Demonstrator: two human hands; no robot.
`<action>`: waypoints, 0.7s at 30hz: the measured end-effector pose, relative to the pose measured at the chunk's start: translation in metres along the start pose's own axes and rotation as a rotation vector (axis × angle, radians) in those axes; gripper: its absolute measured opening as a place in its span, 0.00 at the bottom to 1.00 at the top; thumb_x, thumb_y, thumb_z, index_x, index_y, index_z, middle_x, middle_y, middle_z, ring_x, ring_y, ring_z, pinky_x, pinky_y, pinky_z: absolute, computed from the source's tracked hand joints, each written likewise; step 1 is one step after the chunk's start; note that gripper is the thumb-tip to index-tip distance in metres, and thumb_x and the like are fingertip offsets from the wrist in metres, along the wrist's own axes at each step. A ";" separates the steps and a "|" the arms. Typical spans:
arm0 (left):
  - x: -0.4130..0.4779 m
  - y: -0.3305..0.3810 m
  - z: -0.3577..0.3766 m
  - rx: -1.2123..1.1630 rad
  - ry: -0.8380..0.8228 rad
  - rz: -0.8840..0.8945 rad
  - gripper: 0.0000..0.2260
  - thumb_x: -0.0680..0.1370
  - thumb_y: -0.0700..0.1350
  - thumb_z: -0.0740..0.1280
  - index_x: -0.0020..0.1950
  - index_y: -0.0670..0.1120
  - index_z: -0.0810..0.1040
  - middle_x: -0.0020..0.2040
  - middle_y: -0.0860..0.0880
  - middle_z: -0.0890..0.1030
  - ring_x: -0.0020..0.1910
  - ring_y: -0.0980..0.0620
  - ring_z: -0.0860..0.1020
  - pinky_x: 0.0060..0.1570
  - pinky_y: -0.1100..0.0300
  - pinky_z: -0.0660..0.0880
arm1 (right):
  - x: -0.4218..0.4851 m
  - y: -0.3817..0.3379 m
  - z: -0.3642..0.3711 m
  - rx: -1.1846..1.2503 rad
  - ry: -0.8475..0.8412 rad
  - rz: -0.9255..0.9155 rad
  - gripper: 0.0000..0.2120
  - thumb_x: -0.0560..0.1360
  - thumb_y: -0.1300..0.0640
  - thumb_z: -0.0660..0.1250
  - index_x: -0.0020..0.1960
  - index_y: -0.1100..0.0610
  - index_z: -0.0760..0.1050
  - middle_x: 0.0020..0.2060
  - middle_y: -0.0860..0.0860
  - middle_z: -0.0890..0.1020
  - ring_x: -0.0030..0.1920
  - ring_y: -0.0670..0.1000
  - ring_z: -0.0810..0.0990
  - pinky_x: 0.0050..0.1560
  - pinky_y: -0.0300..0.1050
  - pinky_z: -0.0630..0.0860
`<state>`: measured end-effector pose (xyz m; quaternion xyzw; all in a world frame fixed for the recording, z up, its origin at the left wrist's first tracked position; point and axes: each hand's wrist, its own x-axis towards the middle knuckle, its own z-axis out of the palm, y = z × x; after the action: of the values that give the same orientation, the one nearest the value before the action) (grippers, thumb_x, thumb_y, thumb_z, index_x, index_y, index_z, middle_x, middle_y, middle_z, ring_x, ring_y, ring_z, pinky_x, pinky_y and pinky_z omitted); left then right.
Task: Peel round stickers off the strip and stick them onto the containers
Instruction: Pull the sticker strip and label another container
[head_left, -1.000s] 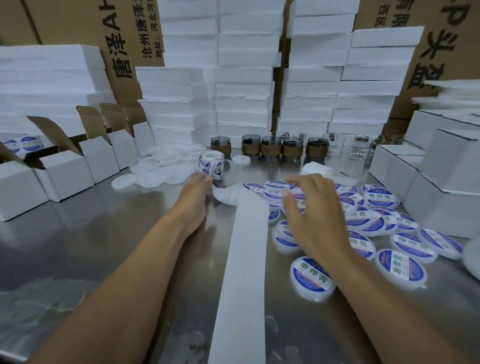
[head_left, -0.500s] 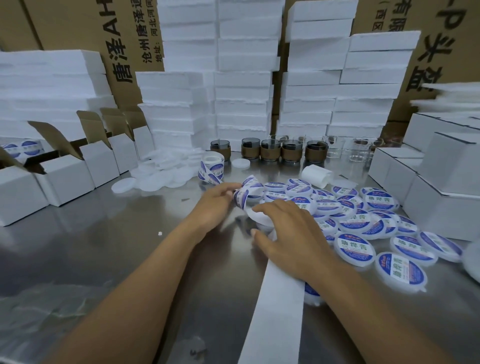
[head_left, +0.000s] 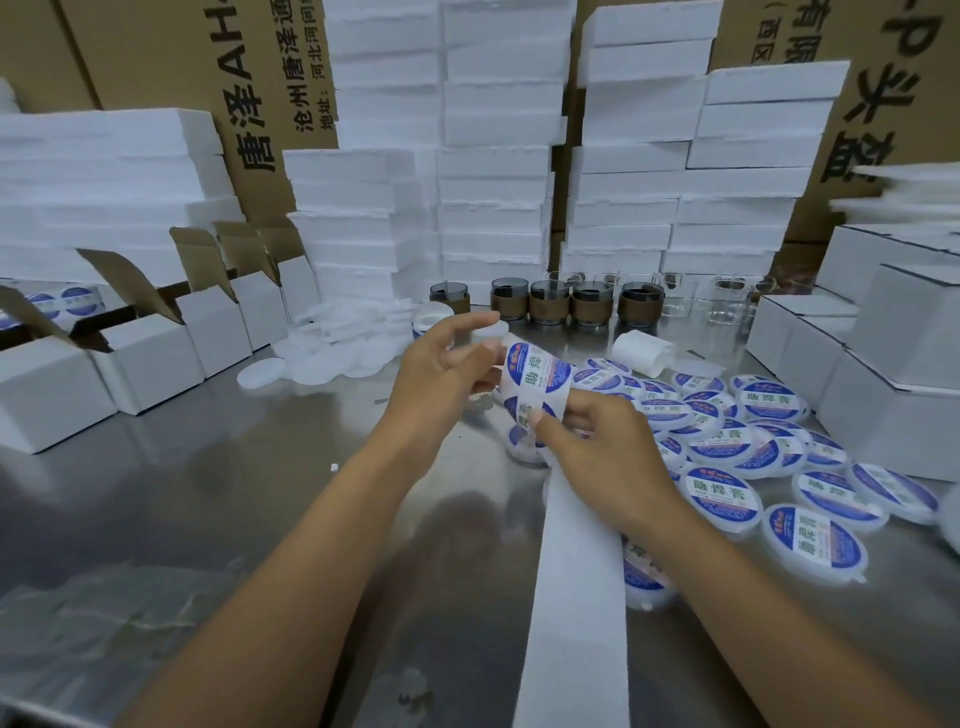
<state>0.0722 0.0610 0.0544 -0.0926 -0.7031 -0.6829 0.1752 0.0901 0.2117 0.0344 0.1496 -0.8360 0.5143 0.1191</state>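
Cartons (head_left: 145, 358), white, flaps up, in a row at 9 o'clock on steel table (head_left: 208, 493). Pile of plain white discs (head_left: 332, 348) at 10 o'clock of L hand (head_left: 441, 374). L hand raised off table, mid-frame: thumb + fingers pinch top end of sticker strip (head_left: 537, 382), index finger out toward 1 o'clock. Strip held btwn both hands, blue-white round stickers facing cam. R hand (head_left: 597, 452) at 5 o'clock of L hand, thumb + fingertips pinch strip at lower sticker. Bare backing (head_left: 576, 597) runs from R hand to 6 o'clock, off frame edge. Brown-sleeved glass cups (head_left: 550, 306) in row at 12 o'clock. Labelled containers (head_left: 722, 493) lie scattered on table at 3–4 o'clock, some overlapping. Closed white boxes (head_left: 883, 395) stacked at 3 o'clock.
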 end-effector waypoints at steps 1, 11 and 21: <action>0.001 0.000 -0.001 -0.041 0.042 -0.019 0.07 0.79 0.40 0.63 0.53 0.51 0.77 0.35 0.51 0.84 0.34 0.54 0.80 0.36 0.64 0.77 | 0.000 -0.002 -0.002 0.077 -0.013 0.038 0.06 0.76 0.56 0.65 0.45 0.54 0.81 0.39 0.46 0.85 0.42 0.44 0.82 0.48 0.43 0.76; 0.006 -0.018 -0.002 -0.096 -0.076 -0.646 0.09 0.78 0.33 0.60 0.56 0.33 0.77 0.47 0.38 0.84 0.46 0.45 0.83 0.47 0.55 0.81 | 0.006 -0.014 -0.015 1.298 -0.100 0.587 0.13 0.79 0.57 0.58 0.59 0.62 0.74 0.56 0.60 0.80 0.53 0.56 0.81 0.53 0.54 0.77; -0.001 -0.020 0.019 -0.499 -0.061 -0.702 0.12 0.80 0.39 0.61 0.61 0.39 0.76 0.60 0.37 0.78 0.57 0.43 0.77 0.63 0.49 0.72 | -0.001 -0.022 -0.013 1.403 -0.305 0.660 0.16 0.79 0.55 0.56 0.55 0.67 0.74 0.37 0.61 0.82 0.31 0.55 0.83 0.30 0.48 0.81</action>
<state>0.0635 0.0786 0.0356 0.0923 -0.5102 -0.8471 -0.1165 0.1002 0.2138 0.0576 0.0027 -0.3249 0.9040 -0.2777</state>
